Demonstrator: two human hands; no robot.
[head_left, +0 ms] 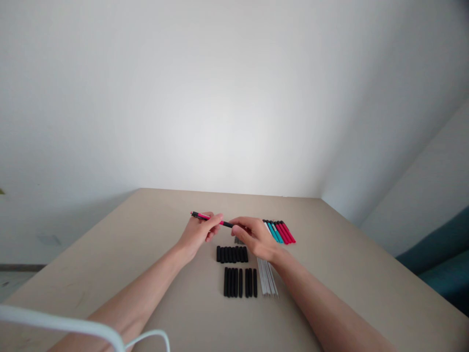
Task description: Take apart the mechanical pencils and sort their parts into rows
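Observation:
A pink and black pen (pixel 201 215) is held above the table, slanting slightly down to the right. My left hand (pixel 200 233) is closed around its pink barrel, with the clip end sticking out at the left. The fingers of my right hand (pixel 256 236) pinch the pen's black front end; its tip is hidden by them. Below the hands lies a row of short black grips (pixel 232 254), and nearer me a row of longer black tubes (pixel 233 282). White refills (pixel 267 279) with metal tips lie partly under my right wrist. Small metal springs (pixel 239 240) show beside my right hand.
Beyond my right hand lie several pen barrels in white, teal (pixel 277 232) and red (pixel 287 231). The beige table (pixel 161 210) meets a white wall at the back. White curved tubing (pixel 73 320) crosses the lower left, and dark teal fabric (pixel 439 249) hangs at the right.

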